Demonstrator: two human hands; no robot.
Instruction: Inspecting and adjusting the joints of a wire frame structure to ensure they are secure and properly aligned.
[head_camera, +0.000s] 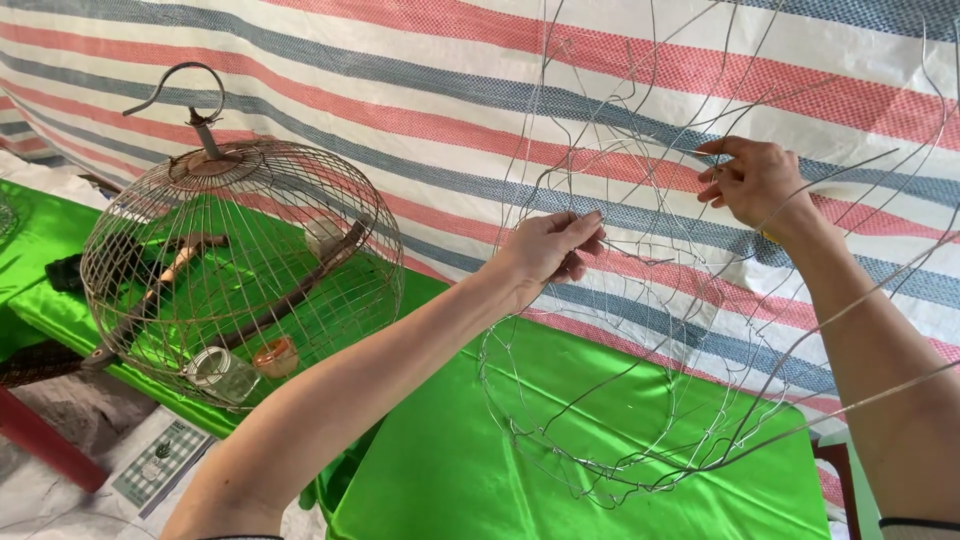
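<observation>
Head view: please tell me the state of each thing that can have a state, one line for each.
Wire frame: unfinished, wires loose and spread, base on the green cloth.
Left hand: pinching a wire of the frame.
Right hand: pinching another wire, higher up.
Round cage: finished, upright on the cloth, hook on top.
Small jar: lying on its side in the cage.

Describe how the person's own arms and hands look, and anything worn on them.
Both forearms are bare, with no sleeves covering them in view. The left hand and the right hand wear no gloves, and no rings or watch can be made out. At the bottom right edge, a thin dark band crosses the right arm. A similar dark edge shows at the bottom of the left arm.
</observation>
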